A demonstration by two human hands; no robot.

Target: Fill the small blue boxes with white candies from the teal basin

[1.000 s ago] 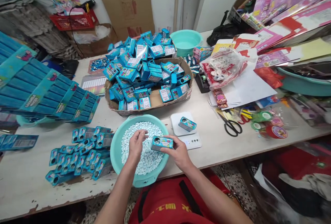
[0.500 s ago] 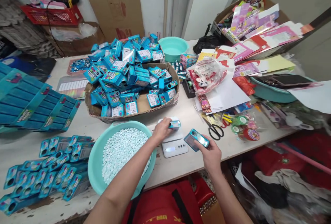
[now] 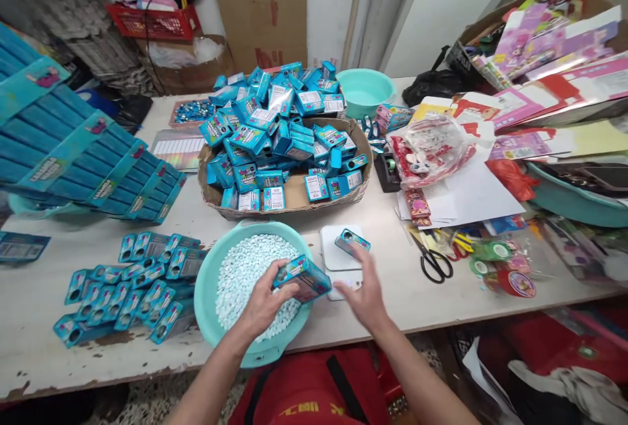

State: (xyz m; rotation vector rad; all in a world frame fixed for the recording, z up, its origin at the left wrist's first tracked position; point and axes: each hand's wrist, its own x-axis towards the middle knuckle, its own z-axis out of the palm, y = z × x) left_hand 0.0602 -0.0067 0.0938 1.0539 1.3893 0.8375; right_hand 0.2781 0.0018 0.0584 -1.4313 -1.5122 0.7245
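My left hand (image 3: 265, 297) grips a blue candy box (image 3: 308, 281) at its upper left end. It holds the box tilted over the right side of a turquoise basin (image 3: 201, 294) full of pale blue candies (image 3: 240, 268). My right hand (image 3: 366, 294) is open, thumb and fingers spread, over the front of a white digital scale (image 3: 335, 252). A second blue candy box (image 3: 352, 240) lies on the scale's plate; the right fingertips are close to it, and I cannot tell whether they touch.
Blue boxes with round windows (image 3: 127, 304) stand in rows left of the basin. Behind it, a cardboard tray (image 3: 289, 199) is heaped with more boxes. Black-handled scissors (image 3: 434, 261) and tape rolls (image 3: 493, 250) lie to the right. Stacked blue display trays (image 3: 93, 144) rise at the left.
The box that was in my right hand is now in my left, which has moved from the scale to above the basin. The right hand has opened and shifted left. The view has turned leftward.
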